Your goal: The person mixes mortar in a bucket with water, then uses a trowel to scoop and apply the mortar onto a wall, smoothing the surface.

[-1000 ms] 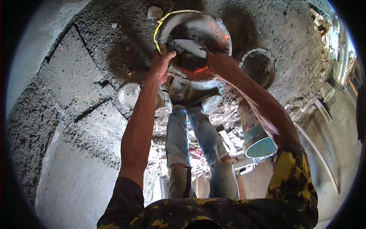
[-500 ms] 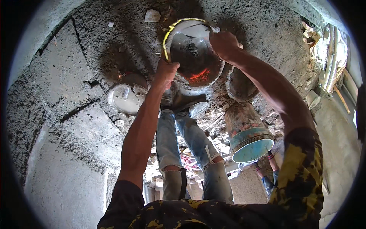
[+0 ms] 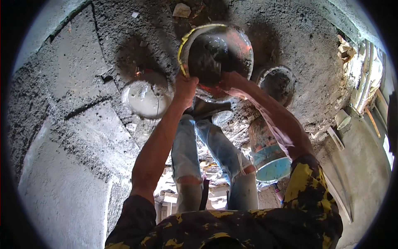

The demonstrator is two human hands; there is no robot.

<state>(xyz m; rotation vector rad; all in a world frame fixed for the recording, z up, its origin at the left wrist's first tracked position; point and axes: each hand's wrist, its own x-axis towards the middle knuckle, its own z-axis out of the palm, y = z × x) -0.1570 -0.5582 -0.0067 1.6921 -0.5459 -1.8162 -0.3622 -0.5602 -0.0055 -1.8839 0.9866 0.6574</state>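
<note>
"So, where could this go wrong?"

"Probably at the rim. The left hand [image 3: 185, 88] has its grip closed on the lower-left edge of the bucket [image 3: 244, 43], upper centre of the frame. Should that slacken, a push from inside could twist the bucket loose."

"And the right hand [image 3: 231, 84]?"

"Its grip looks wrapped round a trowel [image 3: 216, 68], blade blurred inside the bucket. A wet handle might slip, or a hard scrape flick muck onto the shoe [image 3: 223, 118] just below."

"Does the bucket stand firm?"

"Can't tell; its base is hidden. Uneven footing would make tipping likelier. The right forearm also passes near the dark pail [image 3: 278, 85], so a wide swing could knock that."

"What's the floor [image 3: 309, 58] like?"

"Rough, grey and gritty, with a stone [image 3: 181, 10] at the top of the frame and gapped slabs [image 3: 78, 62] at upper left."

"And the room?"

"Unfinished, I'd say: a smooth grey surface [image 3: 62, 186] at lower left, a teal pail [image 3: 271, 168] right of the legs, a plank [image 3: 336, 139] at right, and a bright opening [image 3: 369, 79] at the right edge."
</note>
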